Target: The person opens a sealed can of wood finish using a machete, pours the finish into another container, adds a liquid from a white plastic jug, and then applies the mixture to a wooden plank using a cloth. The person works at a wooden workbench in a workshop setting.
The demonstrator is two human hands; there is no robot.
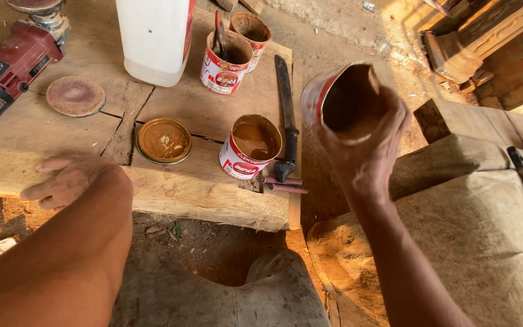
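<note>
- Tin (347, 100) in your right hand (364, 154): a red-and-white can, lifted clear of the boards and tilted so its brown-coated inside faces you, fingers wrapped round its wall.
- Handling, as a judgement: thin rigid metal, probably light if near empty, likely slick where brown finish has run; grip it round the middle of the wall, away from the sharp open rim.
- Your left hand (68, 180) lies flat on the plank bench (207, 197), fingers loosely spread, holding nothing.
- Count of cans: four in all, the one you hold, an open can of brown liquid (250, 146) near the bench edge, and two more (225, 62) (250, 30) behind it, one with a tool standing in it.
- One round lid (164, 140) rests just beside the open can.
- One long blade (287, 115) lies along the bench's right side.
- One white jug (155, 37), one red power sander (14, 63) and one loose sanding disc (75, 95) sit farther back.
</note>
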